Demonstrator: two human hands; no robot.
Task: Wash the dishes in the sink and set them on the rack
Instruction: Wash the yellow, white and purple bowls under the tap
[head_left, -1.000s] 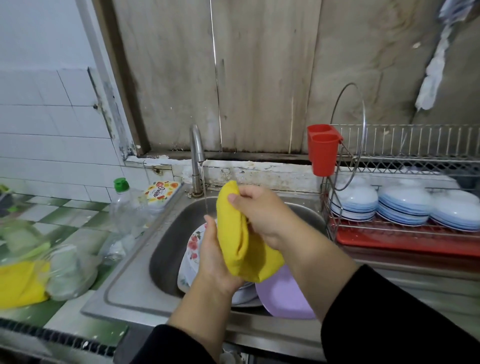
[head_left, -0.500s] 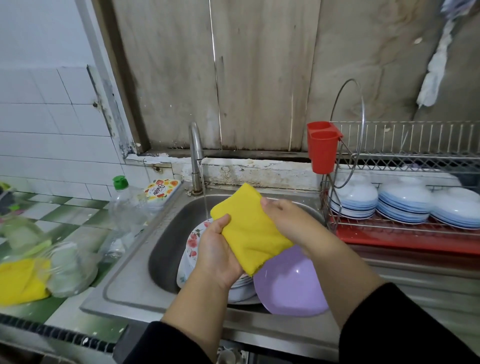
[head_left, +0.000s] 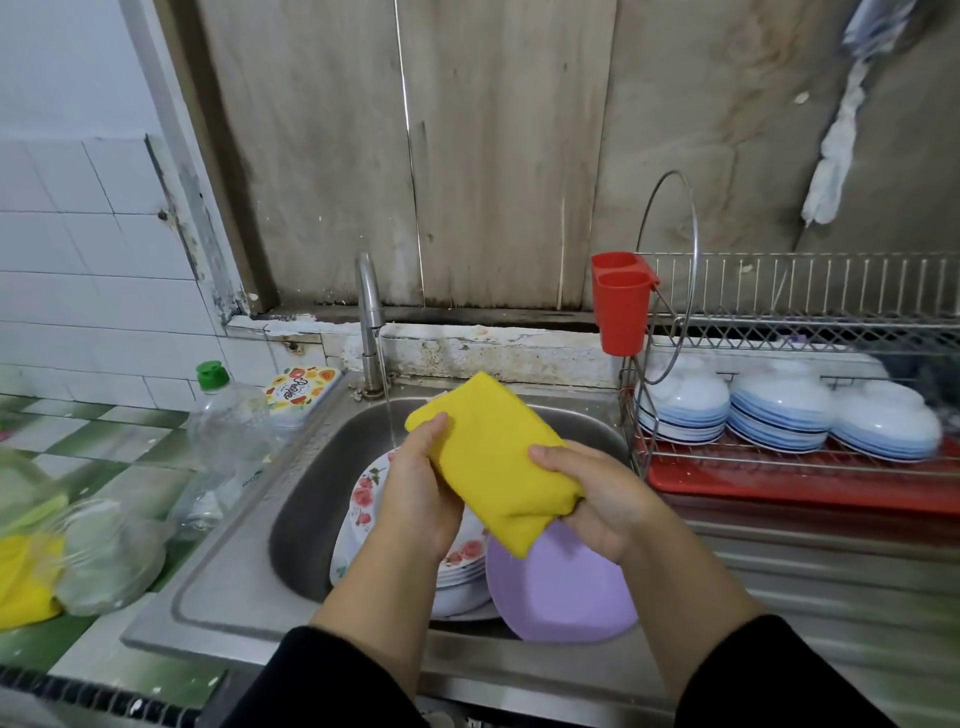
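Note:
Both hands hold a folded yellow cloth (head_left: 496, 462) above the steel sink (head_left: 311, 499). My left hand (head_left: 415, 499) grips its upper left corner; my right hand (head_left: 602, 499) grips its lower right end. Below them a stack of flowered white plates (head_left: 363, 499) leans in the basin, with a purple plate (head_left: 561, 592) against its right side. A thin stream of water runs from the tap (head_left: 370, 322) just left of the cloth. The wire dish rack (head_left: 779, 457) stands to the right, holding upturned blue-and-white bowls (head_left: 779, 410).
A red cup holder (head_left: 621, 301) hangs on the rack's left end. On the tiled counter at left are a clear bottle with a green cap (head_left: 221, 421), a soap tub (head_left: 296, 389), clear plastic containers (head_left: 109, 556) and another yellow cloth (head_left: 26, 582).
The cloth has turned from hanging upright to lying flat and slanted between my hands. My right hand has slid down to its lower right end; my left hand holds the upper corner.

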